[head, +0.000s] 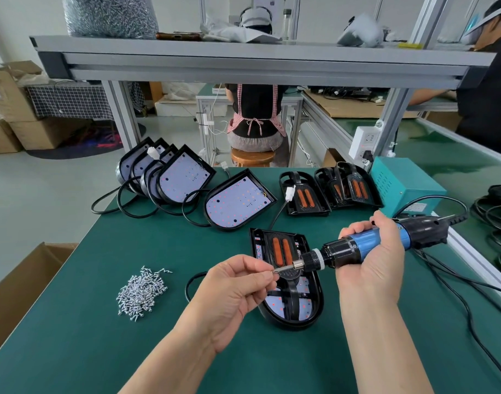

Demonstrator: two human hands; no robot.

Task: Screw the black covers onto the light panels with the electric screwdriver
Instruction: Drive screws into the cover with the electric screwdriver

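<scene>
Green table [101, 351]; blue-black screwdriver [365, 245]; silver screws [141, 294]; orange-striped black cover [283, 251].

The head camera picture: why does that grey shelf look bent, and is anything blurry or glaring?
Head view: the wide-angle lens bows the grey shelf and stretches the edges; lighting is soft and even, without harsh glare on the green table; the hands, electric screwdriver and screw pile look reasonably sharp; the background is softer.

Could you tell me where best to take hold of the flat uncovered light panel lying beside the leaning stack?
Probably grip the flat uncovered light panel by its rounded black rim at the near end, coming from above: it lies flat, that end faces the person, and the cable trails off its left side.
</scene>
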